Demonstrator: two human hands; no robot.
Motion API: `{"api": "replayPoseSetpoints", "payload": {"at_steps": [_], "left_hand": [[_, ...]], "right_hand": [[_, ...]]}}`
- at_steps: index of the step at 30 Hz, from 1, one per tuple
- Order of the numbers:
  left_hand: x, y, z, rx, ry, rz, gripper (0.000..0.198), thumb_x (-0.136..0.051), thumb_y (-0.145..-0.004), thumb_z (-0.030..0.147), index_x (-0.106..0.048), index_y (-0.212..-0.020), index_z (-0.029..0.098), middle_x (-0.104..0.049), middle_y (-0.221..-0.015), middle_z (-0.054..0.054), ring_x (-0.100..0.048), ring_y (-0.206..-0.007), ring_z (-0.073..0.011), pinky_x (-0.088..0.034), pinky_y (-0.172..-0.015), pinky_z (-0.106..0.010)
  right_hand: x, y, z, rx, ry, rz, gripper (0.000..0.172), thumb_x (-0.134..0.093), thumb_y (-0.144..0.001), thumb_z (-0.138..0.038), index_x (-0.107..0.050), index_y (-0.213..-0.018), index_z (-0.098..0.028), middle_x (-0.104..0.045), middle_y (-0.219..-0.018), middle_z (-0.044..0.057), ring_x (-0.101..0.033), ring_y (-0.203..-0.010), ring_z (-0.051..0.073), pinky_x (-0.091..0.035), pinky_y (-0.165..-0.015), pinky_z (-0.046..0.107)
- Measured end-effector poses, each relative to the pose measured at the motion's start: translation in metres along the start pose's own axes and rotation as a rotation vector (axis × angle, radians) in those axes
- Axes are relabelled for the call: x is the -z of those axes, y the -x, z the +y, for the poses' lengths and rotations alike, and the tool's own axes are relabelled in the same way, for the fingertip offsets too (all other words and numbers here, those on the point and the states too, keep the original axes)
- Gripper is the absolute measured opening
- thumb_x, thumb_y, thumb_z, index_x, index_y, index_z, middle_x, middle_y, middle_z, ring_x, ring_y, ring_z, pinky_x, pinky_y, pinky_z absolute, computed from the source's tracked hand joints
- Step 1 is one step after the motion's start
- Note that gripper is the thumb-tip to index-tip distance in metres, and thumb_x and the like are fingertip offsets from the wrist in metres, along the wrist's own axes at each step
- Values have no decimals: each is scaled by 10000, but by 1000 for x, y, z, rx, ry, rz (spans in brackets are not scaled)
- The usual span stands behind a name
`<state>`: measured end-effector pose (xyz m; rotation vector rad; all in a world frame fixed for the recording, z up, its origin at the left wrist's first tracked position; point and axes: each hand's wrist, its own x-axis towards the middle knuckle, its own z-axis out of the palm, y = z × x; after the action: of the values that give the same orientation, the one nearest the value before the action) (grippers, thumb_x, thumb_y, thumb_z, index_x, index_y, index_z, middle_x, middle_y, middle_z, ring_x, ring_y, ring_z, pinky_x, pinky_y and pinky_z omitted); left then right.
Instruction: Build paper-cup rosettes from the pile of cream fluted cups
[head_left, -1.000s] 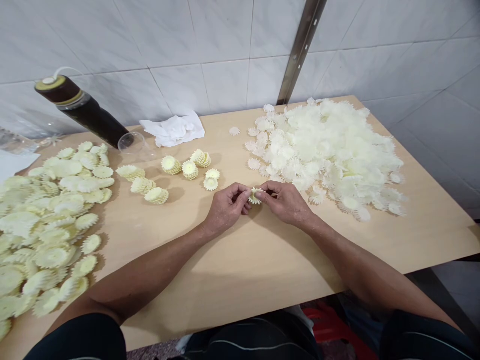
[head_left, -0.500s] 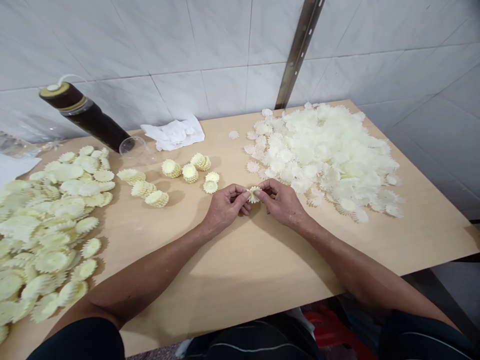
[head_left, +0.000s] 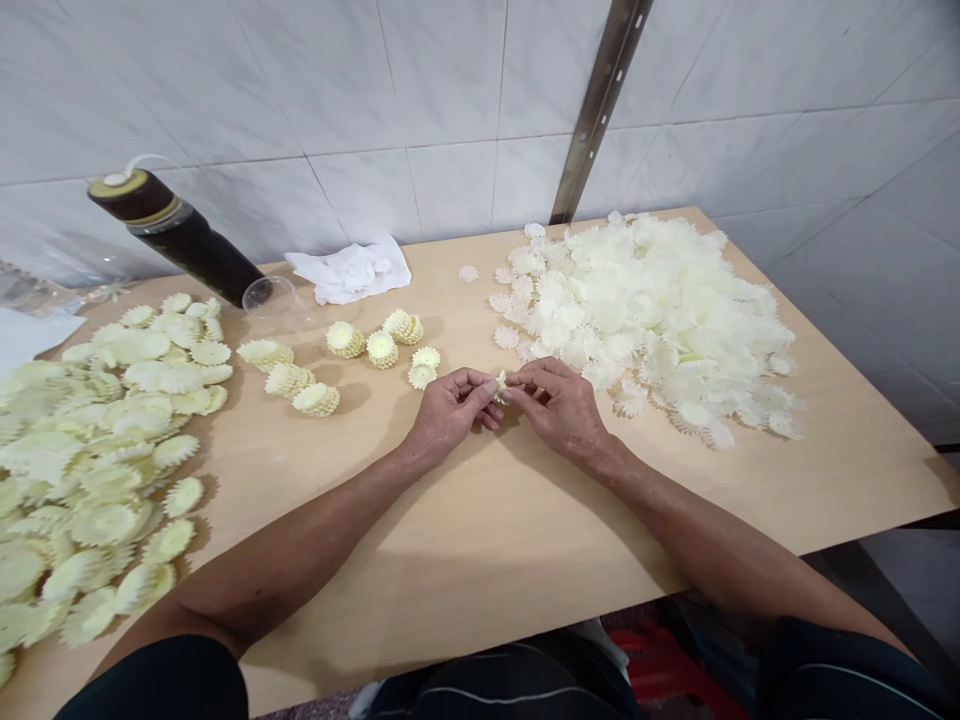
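Observation:
Between my fingertips, over the middle of the table, is a small pale yellow piece with a toothed edge, like a petal disc (head_left: 502, 387). My left hand (head_left: 454, 402) pinches it from the left with thumb and forefinger. From the right, my right hand (head_left: 556, 402) pinches it too, and its fingers cover much of the piece. Just beyond my left hand lie two small toothed discs (head_left: 422, 375). Several short stacks of such discs, among them one stack (head_left: 316, 399), stand to the left.
A large heap of thin whitish toothed discs (head_left: 667, 300) covers the table's right side. On the left spreads a heap of thicker yellowish discs (head_left: 105, 460). Behind are a dark bottle (head_left: 195, 250), a clear plastic cup (head_left: 270, 298) and crumpled tissue (head_left: 352, 270), against a tiled wall (head_left: 442, 90).
The held disc has turned or folded, showing less of its face now. My right hand's fingers have moved slightly left, nearer my left fingertips. The view has shifted slightly.

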<state>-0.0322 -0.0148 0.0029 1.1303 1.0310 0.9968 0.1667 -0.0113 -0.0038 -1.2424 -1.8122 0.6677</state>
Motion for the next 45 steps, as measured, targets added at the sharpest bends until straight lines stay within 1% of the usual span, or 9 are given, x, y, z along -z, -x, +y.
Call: {"api": "replayPoseSetpoints", "payload": {"at_steps": [5, 13, 20, 26, 30, 33, 36, 41, 45], "left_hand": [[1, 1, 3, 10, -15, -51, 464, -822, -866, 590, -711, -933, 144, -752, -685, -54, -700, -547, -152, -523, -528, -239], [1, -3, -3, -14, 26, -9, 506, -818, -846, 637, -656, -886, 159, -740, -657, -49, -674, -515, -142, -541, -514, -241], [-1, -2, -7, -36, 69, 67, 509, -814, -832, 647, -608, -877, 183, -717, -636, -22, -676, -539, -142, -561, -521, -244], [-1, -2, -4, -33, 52, 58, 498, -822, -833, 629, -638, -893, 169, -720, -634, -23, -666, -520, -138, -556, -510, -241], [-1, -3, -4, -25, 36, 43, 494, -822, -838, 625, -656, -901, 164, -721, -638, -29, -668, -521, -142, -562, -515, -251], [0, -2, -6, -23, 28, 38, 466, -804, -868, 611, -672, -909, 166, -731, -659, -37, -675, -534, -145, -559, -519, -252], [1, -2, -7, -25, 32, 40, 458, -795, -877, 611, -680, -911, 169, -733, -662, -41, -680, -544, -149, -556, -522, -254], [0, -1, -2, -18, 48, 40, 470, -808, -855, 616, -676, -885, 167, -729, -650, -42, -669, -526, -143, -535, -508, -246], [0, -1, -1, -21, 55, 44, 465, -813, -856, 605, -682, -895, 161, -728, -652, -43, -674, -537, -146, -547, -518, -249]], "right_hand": [[5, -2, -3, -128, -145, -34, 269, -774, -932, -512, -827, -914, -249, -758, -976, 87, -704, -831, 228, -597, -657, 344], [13, -4, -10, -388, -401, -66, 445, -763, -907, -631, -712, -872, -190, -675, -734, 15, -649, -601, 153, -553, -621, 306], [45, -22, -5, -317, -527, 312, 425, -729, -909, -656, -602, -892, -250, -627, -867, 27, -644, -789, 180, -588, -609, 293], [57, -24, -14, -390, -699, 22, 412, -815, -822, -610, -625, -899, -252, -708, -1026, 56, -661, -799, 176, -573, -559, 276], [50, -23, -16, -427, -801, -44, 414, -879, -767, -565, -645, -880, -243, -732, -985, 47, -661, -749, 161, -559, -530, 259], [50, -21, -15, -364, -674, -39, 375, -840, -824, -571, -688, -881, -233, -735, -900, 48, -680, -720, 182, -586, -536, 299], [62, -20, -8, -182, -222, 103, 262, -748, -941, -483, -769, -960, -222, -754, -879, 65, -711, -735, 217, -632, -625, 371], [93, -23, 6, 101, 457, 392, 218, -661, -991, -288, -813, -1135, -229, -736, -1236, 136, -712, -851, 241, -614, -726, 417], [80, -20, -3, 60, 277, 262, 212, -699, -996, -375, -809, -1107, -231, -760, -1128, 105, -657, -718, 183, -580, -644, 353]]}}
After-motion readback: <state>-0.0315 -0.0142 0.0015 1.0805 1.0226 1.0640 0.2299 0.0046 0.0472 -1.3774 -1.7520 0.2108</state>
